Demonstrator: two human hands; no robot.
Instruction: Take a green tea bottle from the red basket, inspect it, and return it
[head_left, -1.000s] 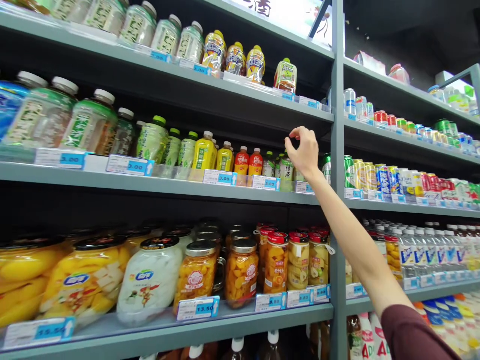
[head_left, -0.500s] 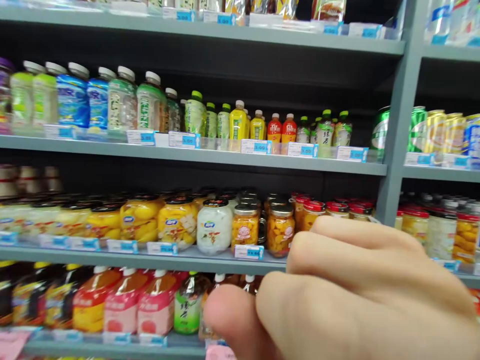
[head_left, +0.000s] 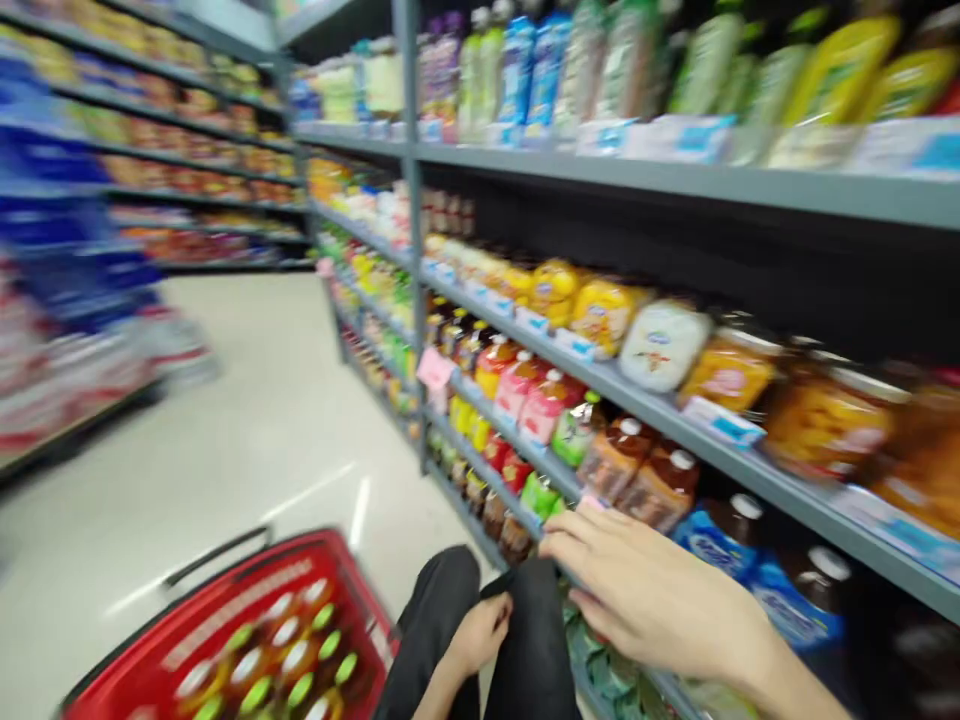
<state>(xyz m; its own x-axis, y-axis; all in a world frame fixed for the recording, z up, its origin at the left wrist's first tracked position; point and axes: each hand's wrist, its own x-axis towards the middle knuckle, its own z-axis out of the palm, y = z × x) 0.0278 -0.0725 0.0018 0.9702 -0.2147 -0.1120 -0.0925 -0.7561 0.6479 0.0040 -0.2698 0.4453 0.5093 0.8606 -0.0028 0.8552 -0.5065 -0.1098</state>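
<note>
Grey metal shelving (head_left: pixel 720 185) runs along the right, stocked with blurred bottles and jars. Cream floor (head_left: pixel 247 440) stretches far left. Near left, a red basket (head_left: pixel 225 630) holds capped bottles (head_left: pixel 289 660). Right hand (head_left: pixel 649 595) hovers beside brown bottles (head_left: pixel 637 475) on a lower shelf, fingers loosely spread, grip empty. Left hand (head_left: pixel 480 632) rests on a dark trouser leg (head_left: pixel 431 630), fingers curled; whether that grip holds anything cannot be told.
</note>
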